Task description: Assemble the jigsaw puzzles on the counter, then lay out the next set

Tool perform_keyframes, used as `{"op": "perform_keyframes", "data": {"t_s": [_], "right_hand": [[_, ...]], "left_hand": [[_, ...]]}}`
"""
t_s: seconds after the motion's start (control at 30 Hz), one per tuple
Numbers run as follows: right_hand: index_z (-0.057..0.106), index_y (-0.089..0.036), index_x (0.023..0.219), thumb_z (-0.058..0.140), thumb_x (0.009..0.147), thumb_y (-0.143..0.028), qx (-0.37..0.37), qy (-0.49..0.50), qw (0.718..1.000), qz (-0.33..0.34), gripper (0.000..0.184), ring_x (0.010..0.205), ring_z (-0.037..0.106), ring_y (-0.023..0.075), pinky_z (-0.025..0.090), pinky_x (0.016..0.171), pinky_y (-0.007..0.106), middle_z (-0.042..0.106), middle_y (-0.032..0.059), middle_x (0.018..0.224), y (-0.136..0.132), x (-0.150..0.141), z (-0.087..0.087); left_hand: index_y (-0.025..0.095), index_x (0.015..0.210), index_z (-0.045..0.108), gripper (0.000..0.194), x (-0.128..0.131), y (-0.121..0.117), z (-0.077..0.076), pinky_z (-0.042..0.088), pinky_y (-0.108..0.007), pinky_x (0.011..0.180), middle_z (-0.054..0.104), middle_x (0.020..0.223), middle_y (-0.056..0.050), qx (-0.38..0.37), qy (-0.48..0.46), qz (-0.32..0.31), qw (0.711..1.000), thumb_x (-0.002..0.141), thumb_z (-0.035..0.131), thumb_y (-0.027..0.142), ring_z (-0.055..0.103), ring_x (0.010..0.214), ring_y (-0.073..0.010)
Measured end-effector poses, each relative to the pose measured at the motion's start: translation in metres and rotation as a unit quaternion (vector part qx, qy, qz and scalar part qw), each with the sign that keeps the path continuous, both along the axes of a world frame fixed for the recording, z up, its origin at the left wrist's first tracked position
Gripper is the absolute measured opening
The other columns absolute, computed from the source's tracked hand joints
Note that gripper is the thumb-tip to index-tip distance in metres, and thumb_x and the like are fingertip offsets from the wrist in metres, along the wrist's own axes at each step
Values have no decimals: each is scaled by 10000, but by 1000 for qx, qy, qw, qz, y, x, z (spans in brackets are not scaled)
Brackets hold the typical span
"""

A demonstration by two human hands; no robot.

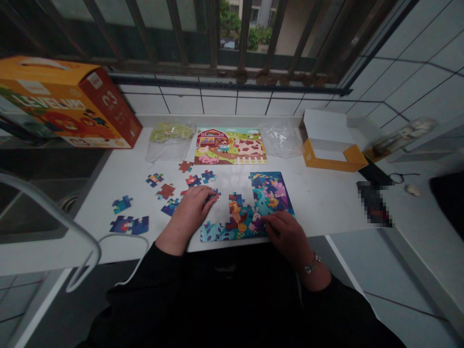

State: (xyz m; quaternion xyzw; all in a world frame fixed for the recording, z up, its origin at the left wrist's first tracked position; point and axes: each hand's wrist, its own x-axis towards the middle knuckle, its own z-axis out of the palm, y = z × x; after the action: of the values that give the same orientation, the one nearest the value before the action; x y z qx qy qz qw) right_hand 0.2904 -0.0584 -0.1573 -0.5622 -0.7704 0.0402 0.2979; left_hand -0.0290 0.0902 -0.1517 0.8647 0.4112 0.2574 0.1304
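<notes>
My left hand (188, 217) bunches its fingers at a small jigsaw piece (214, 194), pinched or not I cannot tell, while my right hand (286, 234) presses flat on the part-built jigsaw puzzle (246, 217) on the white counter (326, 212).

Showing lightly glossy printed card on the jigsaw pieces (166, 191), smooth coated cardboard on the orange box (54, 96), thin crinkled clear plastic in the bag (280, 140), glazed ceramic on the wall tiles (409, 92), a smooth white finish on the countertop (319, 212), dark painted metal on the window bars (213, 29), and matt black cloth on the sleeve (145, 295).
</notes>
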Motion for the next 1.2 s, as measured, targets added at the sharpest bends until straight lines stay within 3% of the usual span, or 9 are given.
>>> {"op": "perform_keyframes", "data": {"t_s": [0.53, 0.87, 1.2], "right_hand": [[782, -265, 1161, 637, 1025, -195, 45, -19, 998, -39, 210, 919, 709, 262, 584, 803, 435, 773, 80, 990, -2, 33, 11], [761, -230, 1181, 629, 1039, -186, 51, -30, 998, -36, 200, 929, 700, 271, 579, 819, 439, 775, 88, 994, 11, 46, 7], [753, -227, 1168, 618, 1019, -174, 25, -9, 998, -65, 208, 955, 703, 278, 572, 865, 451, 784, 91, 1021, 13, 49, 1]], "left_hand": [[259, 1187, 680, 161, -5, -4, 8, 555, -492, 1057, 732, 1210, -82, -25, -38, -37, 998, 1089, 671, 387, 673, 1171, -263], [272, 1224, 643, 233, -10, -11, 6, 465, -609, 1253, 775, 1248, -66, -47, -41, -77, 995, 1075, 694, 444, 745, 1184, -246], [245, 1209, 665, 198, -10, -8, 6, 478, -627, 1252, 768, 1343, -99, -26, 4, -42, 999, 1106, 637, 411, 742, 1244, -269]]}}
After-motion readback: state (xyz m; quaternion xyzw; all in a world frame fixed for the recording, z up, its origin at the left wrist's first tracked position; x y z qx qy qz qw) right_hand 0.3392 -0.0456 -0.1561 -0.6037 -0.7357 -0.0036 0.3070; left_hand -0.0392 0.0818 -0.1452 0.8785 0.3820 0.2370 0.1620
